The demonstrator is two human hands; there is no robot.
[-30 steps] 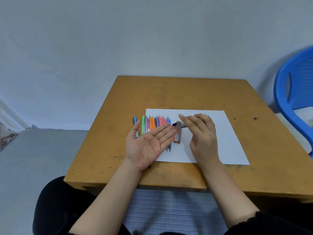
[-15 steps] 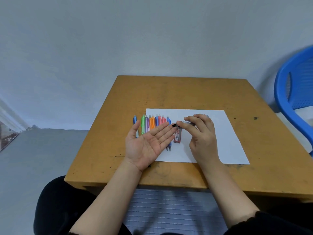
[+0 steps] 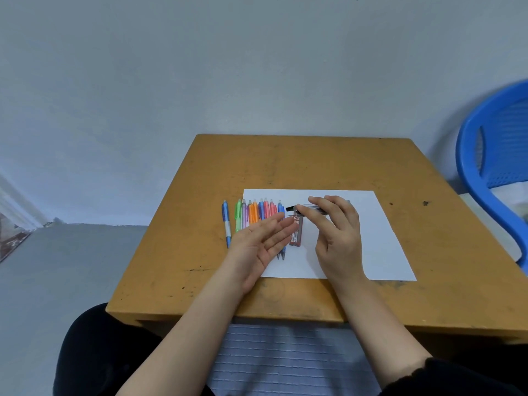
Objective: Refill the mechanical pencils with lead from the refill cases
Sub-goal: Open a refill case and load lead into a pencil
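Pencils in green, purple, orange, pink and blue lay side by side in a row at the left edge of the white sheet of paper. We noted one more blue pencil lying apart from them on the bare desk, just left of the row. We saw the left hand held palm up over the near ends of that row, its fingers straight, close together and holding nothing. The right hand hovered above the paper with its back toward the camera. Its thumb and fingers pinched a grey refill case, which lay roughly level. The case's black end pointed left, toward the fingertips of the left hand. We could not tell whether that end was open, nor whether any lead showed there. A second, reddish refill case lay flat on the paper between the two hands, lengthwise toward us, right beside the last blue pencil of the row. At the right of the desk stood a blue plastic chair, partly cut off by the edge of the view. Dark clothing covered our lap below the desk's near edge.
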